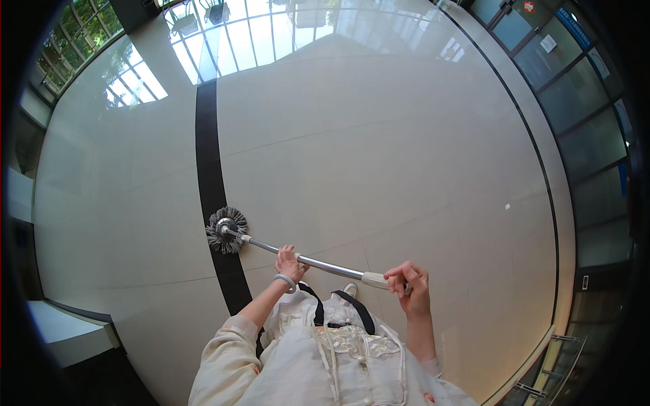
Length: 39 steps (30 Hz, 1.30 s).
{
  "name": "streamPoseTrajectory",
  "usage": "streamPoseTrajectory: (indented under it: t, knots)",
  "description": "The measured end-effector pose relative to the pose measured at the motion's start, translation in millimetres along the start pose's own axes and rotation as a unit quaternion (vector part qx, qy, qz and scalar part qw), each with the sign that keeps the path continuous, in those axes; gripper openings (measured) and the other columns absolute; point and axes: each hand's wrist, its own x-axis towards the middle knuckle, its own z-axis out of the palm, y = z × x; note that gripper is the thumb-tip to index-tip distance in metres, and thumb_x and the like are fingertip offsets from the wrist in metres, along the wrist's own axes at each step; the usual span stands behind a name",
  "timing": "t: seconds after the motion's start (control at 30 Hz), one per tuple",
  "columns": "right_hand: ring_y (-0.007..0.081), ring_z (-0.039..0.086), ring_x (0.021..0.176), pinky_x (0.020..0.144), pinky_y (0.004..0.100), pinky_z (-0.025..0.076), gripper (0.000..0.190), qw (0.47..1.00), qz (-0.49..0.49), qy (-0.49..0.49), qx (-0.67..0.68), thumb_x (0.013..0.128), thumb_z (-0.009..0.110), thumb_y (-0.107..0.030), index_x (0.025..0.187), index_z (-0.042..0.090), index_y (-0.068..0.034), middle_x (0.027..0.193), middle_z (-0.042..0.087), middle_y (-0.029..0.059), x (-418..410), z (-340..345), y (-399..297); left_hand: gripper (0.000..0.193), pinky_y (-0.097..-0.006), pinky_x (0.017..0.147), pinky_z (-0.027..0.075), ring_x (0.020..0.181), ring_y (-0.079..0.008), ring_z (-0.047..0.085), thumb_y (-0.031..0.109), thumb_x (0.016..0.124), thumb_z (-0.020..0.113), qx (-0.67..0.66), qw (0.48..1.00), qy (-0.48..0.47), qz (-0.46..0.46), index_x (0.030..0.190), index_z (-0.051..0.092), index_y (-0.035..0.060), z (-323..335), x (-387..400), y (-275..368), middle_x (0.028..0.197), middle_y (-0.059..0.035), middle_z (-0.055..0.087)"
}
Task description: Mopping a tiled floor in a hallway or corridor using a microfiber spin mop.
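A spin mop with a metal telescopic handle point(330, 266) slants across in front of me. Its round head of grey strands point(227, 230) rests on the floor, over a black floor stripe point(209, 152). My left hand point(290, 264) is around the middle of the handle, near a joint collar. At the upper end, my right hand point(410, 285) grips the mop beside its white plastic grip point(375, 279). A pale bangle point(285, 282) circles my left wrist.
Glossy pale floor tiles point(335, 167) spread ahead, with window reflections at the far end. A small white scrap point(507, 206) lies to the right. Glass doors and panels point(584, 122) line the right side. A white ledge point(71, 330) stands at lower left; chairs point(185, 23) are far off.
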Motion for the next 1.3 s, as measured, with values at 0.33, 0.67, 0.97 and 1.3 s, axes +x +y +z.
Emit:
streamPoseTrajectory:
  t: [0.33, 0.67, 0.97, 1.3]
  knots:
    - [0.009, 0.033, 0.036, 0.06, 0.0307, 0.042, 0.035, 0.963, -0.188, 0.183, -0.063, 0.089, 0.046, -0.025, 0.061, 0.05, -0.004, 0.039, 0.029, -0.0026, -131, -136, -56, 0.074, -0.0548, 0.101, 0.023, 0.129, -0.039, 0.015, 0.025, 0.068, 0.072, -0.082, 0.965, -0.171, 0.183, 0.128, 0.029, 0.0199, 124, -49, 182, 0.134, -0.0081, 0.028]
    - [0.0073, 0.029, 0.042, 0.057, 0.0276, 0.039, 0.034, 0.823, -0.226, 0.482, -0.2, 0.091, 0.039, -0.016, 0.059, 0.041, -0.006, 0.046, 0.026, -0.0029, -221, -139, -14, 0.036, -0.0496, 0.096, 0.033, 0.129, -0.0352, 0.024, 0.015, 0.072, 0.066, -0.033, 0.85, -0.278, 0.445, 0.102, 0.047, 0.0209, 260, -73, 292, 0.122, -0.0009, 0.043]
    - [0.0064, 0.03, 0.038, 0.05, 0.0232, 0.038, 0.032, 0.767, -0.262, 0.556, -0.183, 0.092, 0.041, -0.025, 0.068, 0.048, -0.006, 0.043, 0.027, -0.0034, -231, -180, -99, 0.039, -0.0461, 0.087, 0.036, 0.107, -0.0298, 0.043, 0.021, 0.067, 0.07, 0.016, 0.828, -0.245, 0.504, 0.099, 0.048, 0.0181, 198, -127, 304, 0.1, -0.005, 0.047]
    - [0.0141, 0.048, 0.049, 0.054, 0.0276, 0.042, 0.032, 0.967, -0.136, 0.207, -0.062, 0.087, 0.047, -0.028, 0.074, 0.056, 0.0, 0.051, 0.048, 0.0052, -93, -178, -30, 0.051, -0.0424, 0.081, 0.042, 0.096, -0.0334, 0.046, 0.019, 0.064, 0.071, 0.072, 0.948, -0.165, 0.262, 0.108, 0.046, 0.0151, 97, -93, 117, 0.101, -0.0133, 0.044]
